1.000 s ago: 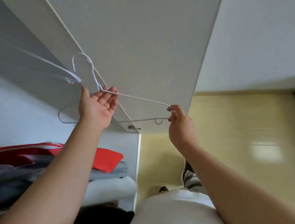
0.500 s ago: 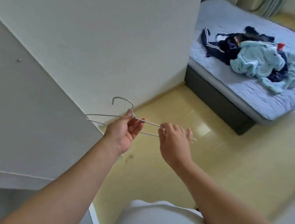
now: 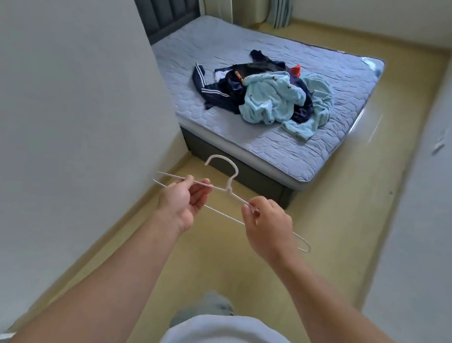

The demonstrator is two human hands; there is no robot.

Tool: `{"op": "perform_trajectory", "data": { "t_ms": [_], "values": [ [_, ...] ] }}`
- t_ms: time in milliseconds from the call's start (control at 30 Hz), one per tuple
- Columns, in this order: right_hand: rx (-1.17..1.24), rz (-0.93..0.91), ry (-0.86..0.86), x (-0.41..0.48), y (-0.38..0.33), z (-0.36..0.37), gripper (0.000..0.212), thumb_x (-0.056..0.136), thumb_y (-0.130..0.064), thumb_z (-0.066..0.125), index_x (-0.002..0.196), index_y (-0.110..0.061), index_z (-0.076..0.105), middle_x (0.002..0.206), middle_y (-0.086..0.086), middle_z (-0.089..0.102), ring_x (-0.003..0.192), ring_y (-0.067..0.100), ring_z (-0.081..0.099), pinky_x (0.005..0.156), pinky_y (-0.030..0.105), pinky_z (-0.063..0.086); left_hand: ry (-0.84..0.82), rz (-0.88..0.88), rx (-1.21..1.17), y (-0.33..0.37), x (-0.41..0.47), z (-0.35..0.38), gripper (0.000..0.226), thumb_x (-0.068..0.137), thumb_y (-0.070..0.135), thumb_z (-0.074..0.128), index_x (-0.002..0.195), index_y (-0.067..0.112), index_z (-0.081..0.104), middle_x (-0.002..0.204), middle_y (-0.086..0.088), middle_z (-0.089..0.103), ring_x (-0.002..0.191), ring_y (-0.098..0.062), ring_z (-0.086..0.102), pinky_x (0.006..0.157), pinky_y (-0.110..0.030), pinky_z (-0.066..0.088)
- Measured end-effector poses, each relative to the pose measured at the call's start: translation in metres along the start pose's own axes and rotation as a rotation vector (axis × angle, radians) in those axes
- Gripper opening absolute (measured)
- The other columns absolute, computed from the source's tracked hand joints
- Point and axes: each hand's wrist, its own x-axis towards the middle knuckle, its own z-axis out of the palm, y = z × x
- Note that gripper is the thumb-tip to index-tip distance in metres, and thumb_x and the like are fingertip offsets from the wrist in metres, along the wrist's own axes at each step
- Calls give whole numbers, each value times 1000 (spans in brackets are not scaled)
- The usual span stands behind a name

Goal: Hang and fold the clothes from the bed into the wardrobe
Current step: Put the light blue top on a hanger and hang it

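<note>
A thin white wire hanger point(image 3: 229, 182) is held level in front of me, its hook pointing up and away. My left hand point(image 3: 182, 200) pinches its left shoulder between thumb and fingers. My right hand point(image 3: 265, 226) pinches the right shoulder, fingers curled round the wire. Ahead, a heap of clothes lies on the bed point(image 3: 330, 153): a light blue fleece garment point(image 3: 272, 101) on top of a dark navy striped jacket point(image 3: 221, 89), with a small red piece point(image 3: 296, 69) behind.
White wall or wardrobe panel point(image 3: 61, 102) fills the left side. Another white panel point(image 3: 442, 190) stands on the right. Yellow floor point(image 3: 338, 222) runs between them toward the bed. A dark headboard point(image 3: 163, 4) and curtains point(image 3: 280, 3) sit at the back.
The view has swung from the wardrobe interior to the bed. The hanger came off the rail and down, and both hands now hold it level at chest height.
</note>
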Motion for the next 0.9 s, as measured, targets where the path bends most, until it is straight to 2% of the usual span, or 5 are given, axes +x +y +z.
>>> {"op": "perform_trajectory", "data": {
  "t_ms": [100,267,367,600,900],
  "values": [
    [104,33,24,65,13,-15,20,98,-44,56,107,-27,61,96,-10,64,93,14,62,91,41,47,-111,-67,72,-1,44,66,9,107,19,49,104,12,54,84,-12,78,70,-22,76,56,-27,59],
    [194,146,115,192,41,-34,26,98,-46,55,80,-29,59,74,-7,63,66,8,57,67,30,42,-213,-158,251,15,140,167,10,102,17,59,94,13,63,79,-6,76,68,-16,73,67,-26,58],
    [184,231,115,251,56,-57,41,100,-44,56,62,-30,52,71,-7,67,65,11,55,63,31,38,-248,-229,377,37,190,225,7,95,13,66,88,12,68,71,-1,70,61,-10,69,59,-20,54],
    [216,377,191,356,99,-112,15,96,-31,62,81,-30,62,71,-13,63,71,11,60,70,32,48,-308,-215,438,56,273,361,12,99,14,63,109,9,57,80,-6,71,63,-13,70,60,-24,52],
    [123,363,28,498,216,-194,22,100,-34,55,94,-20,71,68,-12,59,73,16,58,66,29,42,-278,-225,495,17,349,528,6,97,16,66,91,15,64,70,3,68,59,-9,65,59,-21,49]
  ]
}}
